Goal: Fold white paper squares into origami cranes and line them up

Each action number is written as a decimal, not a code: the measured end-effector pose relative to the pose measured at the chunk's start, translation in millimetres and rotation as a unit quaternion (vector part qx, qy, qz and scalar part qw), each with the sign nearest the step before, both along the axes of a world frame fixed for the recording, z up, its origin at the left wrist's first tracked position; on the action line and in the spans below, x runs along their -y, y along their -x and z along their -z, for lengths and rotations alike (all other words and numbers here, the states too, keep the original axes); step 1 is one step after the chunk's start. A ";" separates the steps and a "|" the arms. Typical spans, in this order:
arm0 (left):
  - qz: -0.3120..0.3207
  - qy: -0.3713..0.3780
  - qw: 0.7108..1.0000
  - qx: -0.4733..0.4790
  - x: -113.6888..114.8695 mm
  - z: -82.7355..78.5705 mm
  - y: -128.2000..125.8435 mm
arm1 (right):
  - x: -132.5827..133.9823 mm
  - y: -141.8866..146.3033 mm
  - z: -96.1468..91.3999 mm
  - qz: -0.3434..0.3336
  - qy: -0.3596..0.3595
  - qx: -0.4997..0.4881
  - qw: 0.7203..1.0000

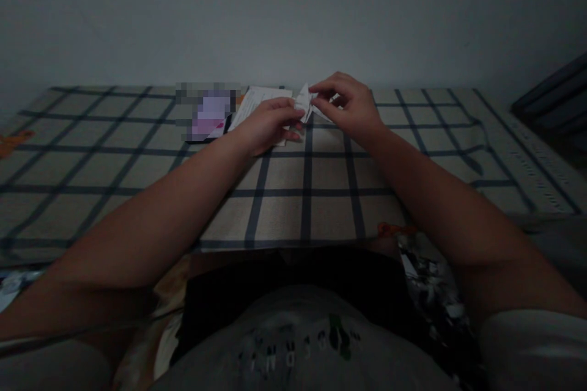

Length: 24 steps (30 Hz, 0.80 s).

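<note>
A small piece of folded white paper (303, 99) is held up between my two hands above the table, its pointed tip upward. My left hand (275, 124) pinches its left side between thumb and fingers. From the right, my right hand (347, 102) grips the other side with thumb and index finger; part of the paper shows below that hand. Flat on the cloth behind my left hand lies a sheet of printed white paper (257, 101), partly covered by the hand.
A checked tablecloth (328, 177) covers the table, which meets a plain wall (293, 18). Left of the printed sheet is a purple and pink item (208, 116), partly blurred out. An orange object (16, 142) lies at the far left. A dark slatted object (554, 98) stands at the right.
</note>
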State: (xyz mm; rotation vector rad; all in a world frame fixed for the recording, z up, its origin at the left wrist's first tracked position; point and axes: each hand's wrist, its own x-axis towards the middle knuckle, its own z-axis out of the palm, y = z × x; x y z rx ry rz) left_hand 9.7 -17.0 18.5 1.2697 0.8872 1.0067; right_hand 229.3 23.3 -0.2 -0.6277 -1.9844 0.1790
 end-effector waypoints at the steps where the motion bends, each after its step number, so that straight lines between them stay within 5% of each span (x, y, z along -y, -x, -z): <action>1: 0.002 0.004 1.000 0.004 0.3 -0.3 0.2 | 0.7 -0.2 -0.7 0.001 -0.003 0.009 1.000; 10: 0.052 0.006 0.999 -0.007 -3.2 5.5 4.1 | 4.2 -0.3 -5.6 0.006 0.008 0.053 0.999; 24: 0.024 -0.004 1.000 -0.002 -1.9 3.8 1.9 | 8.9 3.5 -4.8 0.029 -0.026 0.056 0.998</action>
